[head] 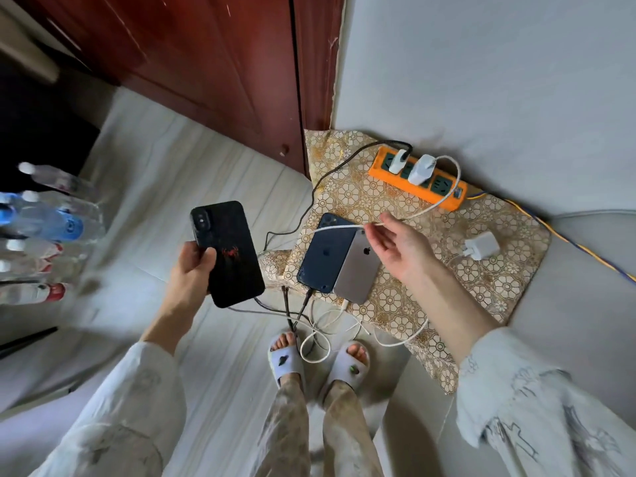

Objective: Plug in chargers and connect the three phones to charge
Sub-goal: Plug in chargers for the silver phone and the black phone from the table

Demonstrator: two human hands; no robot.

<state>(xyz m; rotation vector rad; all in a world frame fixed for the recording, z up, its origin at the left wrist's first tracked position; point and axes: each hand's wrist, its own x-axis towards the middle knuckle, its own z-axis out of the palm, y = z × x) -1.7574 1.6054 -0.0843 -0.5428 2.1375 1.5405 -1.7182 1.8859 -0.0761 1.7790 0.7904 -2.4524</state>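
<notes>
Final phone, black (227, 253), cabled, gripped in left hand (192, 270) beside blue phone (323, 256) and silver phone (361, 270), both cabled on mat (481, 287); right hand (399, 249) pinches white cable (344, 227) from strip (418, 179); next: lay black phone down.

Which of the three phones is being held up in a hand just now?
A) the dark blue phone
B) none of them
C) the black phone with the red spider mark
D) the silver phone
C: the left hand grips the black phone with the red spider mark, while the dark blue phone and the silver phone lie side by side on the gold floral cushion.
</notes>
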